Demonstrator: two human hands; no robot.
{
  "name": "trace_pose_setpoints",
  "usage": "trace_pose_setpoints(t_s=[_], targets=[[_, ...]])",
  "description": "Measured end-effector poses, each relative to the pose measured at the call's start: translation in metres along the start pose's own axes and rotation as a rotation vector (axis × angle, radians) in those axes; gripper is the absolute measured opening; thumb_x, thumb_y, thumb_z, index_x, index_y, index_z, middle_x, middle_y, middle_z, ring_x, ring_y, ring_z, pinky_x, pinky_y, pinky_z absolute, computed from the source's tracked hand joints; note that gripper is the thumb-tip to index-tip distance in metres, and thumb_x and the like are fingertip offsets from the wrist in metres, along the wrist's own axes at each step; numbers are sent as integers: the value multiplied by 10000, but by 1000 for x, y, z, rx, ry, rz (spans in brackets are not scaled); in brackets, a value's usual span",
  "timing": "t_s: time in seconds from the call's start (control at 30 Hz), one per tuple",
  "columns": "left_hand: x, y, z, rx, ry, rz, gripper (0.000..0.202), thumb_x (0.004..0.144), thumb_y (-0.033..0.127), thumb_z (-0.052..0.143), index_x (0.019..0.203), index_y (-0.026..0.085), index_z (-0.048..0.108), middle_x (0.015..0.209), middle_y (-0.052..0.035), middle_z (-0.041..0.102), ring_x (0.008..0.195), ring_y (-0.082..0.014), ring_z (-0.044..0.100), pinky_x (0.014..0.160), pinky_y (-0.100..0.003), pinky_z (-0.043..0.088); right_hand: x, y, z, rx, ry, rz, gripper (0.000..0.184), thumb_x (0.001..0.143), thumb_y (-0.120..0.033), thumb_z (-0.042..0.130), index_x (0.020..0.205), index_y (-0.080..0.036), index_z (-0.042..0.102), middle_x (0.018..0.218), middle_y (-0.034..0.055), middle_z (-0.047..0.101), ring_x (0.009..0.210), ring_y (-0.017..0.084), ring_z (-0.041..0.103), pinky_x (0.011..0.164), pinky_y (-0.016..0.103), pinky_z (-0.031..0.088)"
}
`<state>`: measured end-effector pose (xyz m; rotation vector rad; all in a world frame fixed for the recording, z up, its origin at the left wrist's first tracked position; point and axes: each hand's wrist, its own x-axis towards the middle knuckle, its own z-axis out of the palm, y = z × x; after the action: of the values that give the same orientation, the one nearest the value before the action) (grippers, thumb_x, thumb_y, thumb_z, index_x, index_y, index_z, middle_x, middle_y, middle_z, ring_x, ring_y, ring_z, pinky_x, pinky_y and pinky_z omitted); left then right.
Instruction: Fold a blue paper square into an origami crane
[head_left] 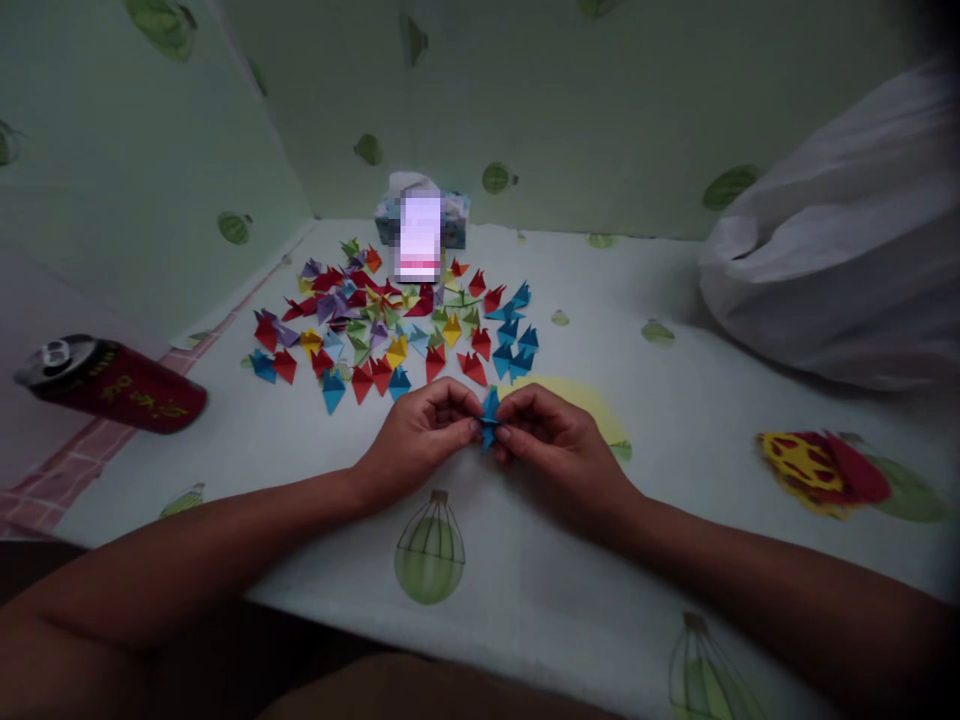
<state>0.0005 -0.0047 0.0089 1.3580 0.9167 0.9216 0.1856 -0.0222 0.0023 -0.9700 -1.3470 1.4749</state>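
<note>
blue folded paper [490, 405] sits just on the near side of the folded-bird cluster [396, 350]. left hand [435, 422] and right hand [559, 435] each pinch one side, thumb against fingers. keep the pinch light and even; hard pulling would likely tear it or spoil the creases.

Dim Light, Pale Green Corner [276, 135]

The left wall [112, 150] and the back wall [570, 90] met beyond a white table [675, 420], and green hot-air balloons [429, 555] were printed across all three. A strip of pinkish brick pattern [67, 475] ran along the table's left side. From where I stood, shadow filled the space beneath [292, 635].
</note>
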Motion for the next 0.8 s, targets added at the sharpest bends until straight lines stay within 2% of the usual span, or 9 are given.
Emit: trace_pose_setpoints(t_s=[0.13,0.27,0.4,0.6,0.73,0.8], targets=[[0,1,-1,-16,-5,1,98,787,195,684,858,158,627,799,-2,631,735,-121,613,695,-250,492,-1,0,-1,-21,30,2,57,790,-179,651,823,-201,610,688,-31,622,613,118,602,620,281,494],[-1,4,-1,-85,-7,-73,175,843,305,677,929,170,606,778,9,648,712,-130,649,706,-264,509,-1,2,-2,-43,60,-61,67,781,-131,630,789,-197,620,712,-27,626,616,109,604,610,263,492],[0,6,1,-13,-67,-172,219,827,335,699,788,143,601,713,7,639,668,-112,624,663,-235,478,0,4,-2,-69,49,-99,66,785,-129,642,803,-188,619,726,-23,624,621,104,602,605,251,489],[1,5,-1,79,-5,-133,241,803,353,700,754,146,587,653,22,607,629,-105,570,633,-236,443,-1,1,0,26,31,14,121,896,-296,613,942,-196,563,665,-31,631,591,120,608,586,259,481],[0,4,-1,121,-43,-133,255,797,375,703,771,140,608,671,12,610,629,-108,551,604,-237,419,0,-1,-1,-65,-36,93,201,853,-343,680,796,-179,578,570,-33,597,521,112,550,543,255,435],[0,5,-1,95,-72,-129,252,814,379,691,803,136,625,697,8,619,650,-107,561,625,-237,429,0,-1,-1,-89,-24,102,240,840,-352,697,739,-181,561,551,-33,595,507,107,531,530,249,414]])
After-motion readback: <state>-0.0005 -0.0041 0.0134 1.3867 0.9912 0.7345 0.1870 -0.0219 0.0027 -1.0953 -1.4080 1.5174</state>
